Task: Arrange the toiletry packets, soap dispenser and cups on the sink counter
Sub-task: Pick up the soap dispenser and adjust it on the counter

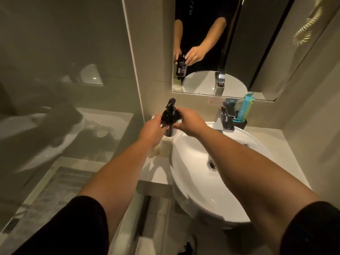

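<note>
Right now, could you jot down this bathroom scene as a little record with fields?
place: white sink under a wall mirror
held item: black soap dispenser, above the counter left of the sink
left hand: gripping the dispenser
right hand: gripping the dispenser
below dispenser: pale cups
behind tap: teal toiletry packets in a black holder

Both bare forearms reach forward from short black sleeves and converge toward the middle. The left hand (pixel 151 128) is held knuckles up, its fingers curled round the lower body of the soap dispenser (pixel 169 115). The right hand (pixel 190 122) comes in from the other side, fingers bent and gripping the bottle's shoulder. The 2 wrists are level.
</note>
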`<state>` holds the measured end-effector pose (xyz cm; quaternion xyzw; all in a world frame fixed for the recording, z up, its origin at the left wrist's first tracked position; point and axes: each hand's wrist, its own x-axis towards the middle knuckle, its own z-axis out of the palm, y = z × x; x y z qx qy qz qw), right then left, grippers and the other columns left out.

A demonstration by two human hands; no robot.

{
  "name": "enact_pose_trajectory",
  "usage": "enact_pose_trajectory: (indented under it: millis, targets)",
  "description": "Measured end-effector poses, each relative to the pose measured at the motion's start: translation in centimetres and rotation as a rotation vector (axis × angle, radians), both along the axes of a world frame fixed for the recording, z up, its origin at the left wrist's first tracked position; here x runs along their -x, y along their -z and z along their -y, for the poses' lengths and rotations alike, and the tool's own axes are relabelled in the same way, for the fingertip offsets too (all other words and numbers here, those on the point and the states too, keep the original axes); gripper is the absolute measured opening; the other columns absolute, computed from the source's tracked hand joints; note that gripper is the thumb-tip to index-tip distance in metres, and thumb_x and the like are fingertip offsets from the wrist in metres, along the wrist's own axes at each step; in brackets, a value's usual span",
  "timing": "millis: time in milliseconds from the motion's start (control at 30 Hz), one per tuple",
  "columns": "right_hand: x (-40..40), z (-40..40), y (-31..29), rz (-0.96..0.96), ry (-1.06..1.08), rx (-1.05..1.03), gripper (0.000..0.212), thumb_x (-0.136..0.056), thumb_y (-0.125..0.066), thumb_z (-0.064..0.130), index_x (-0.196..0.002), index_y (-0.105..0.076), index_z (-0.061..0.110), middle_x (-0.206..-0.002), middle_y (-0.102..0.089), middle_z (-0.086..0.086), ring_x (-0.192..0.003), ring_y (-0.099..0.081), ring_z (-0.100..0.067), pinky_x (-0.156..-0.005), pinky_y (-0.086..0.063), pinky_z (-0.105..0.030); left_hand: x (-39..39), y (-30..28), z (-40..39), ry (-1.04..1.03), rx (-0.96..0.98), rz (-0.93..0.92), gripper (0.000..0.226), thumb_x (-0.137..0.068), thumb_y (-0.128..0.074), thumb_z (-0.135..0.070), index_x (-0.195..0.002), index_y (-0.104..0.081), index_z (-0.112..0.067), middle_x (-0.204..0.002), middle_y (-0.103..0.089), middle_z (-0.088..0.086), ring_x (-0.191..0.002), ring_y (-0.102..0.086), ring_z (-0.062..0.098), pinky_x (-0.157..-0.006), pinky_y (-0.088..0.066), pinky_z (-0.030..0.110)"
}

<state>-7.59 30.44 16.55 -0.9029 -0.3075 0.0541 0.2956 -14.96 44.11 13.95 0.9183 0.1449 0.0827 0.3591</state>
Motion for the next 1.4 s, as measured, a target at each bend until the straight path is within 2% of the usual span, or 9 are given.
enact_pose_trajectory:
  millis: [200,400,667,800,967,1100,1400]
  targets:
    - [-6.6,-1.1,1.5,-0.015,-0.010,-0.023,0.046,-0.075,-0.074,0.015,-0.119,-0.061,0.018,-0.111,-0.069,-0.003,-0.101,-0.063,-0.023,-0.088,-0.052,-0.037,-6.1,1.3,-0.5,-0.016,0.008,0.014,0.043,-0.093,-0.059,-0.022,-0.135,-0.048,-0.024,-0.122,-0.064,0.003,-0.114,-0.059,0.024,-0.094,-0.048,0.040]
    - [-11.5,-1.8,3.6,-0.067,-0.022,-0.050,0.047,-0.075,-0.073,0.010,-0.120,-0.062,0.019,-0.112,-0.069,-0.002,-0.104,-0.063,-0.021,-0.089,-0.049,-0.031,-10.8,2.8,-1.1,-0.029,0.010,-0.027,0.043,-0.095,-0.056,-0.020,-0.136,-0.046,-0.023,-0.124,-0.063,0.003,-0.115,-0.058,0.023,-0.095,-0.046,0.039]
    - [-15.3,-1.4,6.8,-0.124,0.052,-0.027,0.053,-0.076,-0.075,0.012,-0.126,-0.059,0.017,-0.119,-0.068,-0.006,-0.110,-0.062,-0.024,-0.094,-0.047,-0.033,-15.6,5.7,-1.4,0.056,0.001,-0.128,0.043,-0.094,-0.055,-0.021,-0.136,-0.045,-0.022,-0.122,-0.064,0.006,-0.112,-0.059,0.025,-0.089,-0.046,0.037]
    - [-17.1,-1.1,8.6,-0.140,0.118,-0.022,0.052,-0.076,-0.075,0.011,-0.126,-0.059,0.015,-0.118,-0.068,-0.007,-0.109,-0.062,-0.025,-0.090,-0.044,-0.028,-18.1,7.5,-1.4,0.102,0.011,-0.142,0.045,-0.094,-0.055,-0.022,-0.137,-0.044,-0.025,-0.123,-0.064,0.006,-0.112,-0.059,0.027,-0.092,-0.048,0.041]
    - [-18.8,-1.4,11.3,-0.172,0.197,-0.009,0.046,-0.077,-0.075,0.013,-0.121,-0.061,0.016,-0.115,-0.069,-0.007,-0.105,-0.063,-0.025,-0.092,-0.050,-0.035,-20.7,9.6,-1.8,0.163,-0.012,-0.168,0.044,-0.096,-0.053,-0.023,-0.139,-0.043,-0.023,-0.126,-0.062,0.007,-0.111,-0.058,0.028,-0.087,-0.045,0.036]
    - [-19.8,-2.1,13.0,-0.174,0.245,0.012,0.042,-0.077,-0.075,0.016,-0.118,-0.061,0.016,-0.113,-0.068,-0.007,-0.102,-0.063,-0.026,-0.089,-0.052,-0.038,-22.4,11.3,-2.5,0.199,-0.014,-0.200,0.046,-0.097,-0.053,-0.024,-0.141,-0.040,-0.022,-0.129,-0.060,0.007,-0.114,-0.057,0.029,-0.090,-0.044,0.038]
    - [-21.4,-3.1,15.2,-0.181,0.321,0.027,0.045,-0.079,-0.075,0.020,-0.121,-0.059,0.015,-0.117,-0.066,-0.008,-0.104,-0.062,-0.026,-0.086,-0.049,-0.033,-25.0,13.7,-4.0,0.244,0.027,-0.243,0.051,-0.096,-0.054,-0.027,-0.144,-0.038,-0.021,-0.130,-0.060,0.006,-0.117,-0.057,0.027,-0.096,-0.047,0.040]
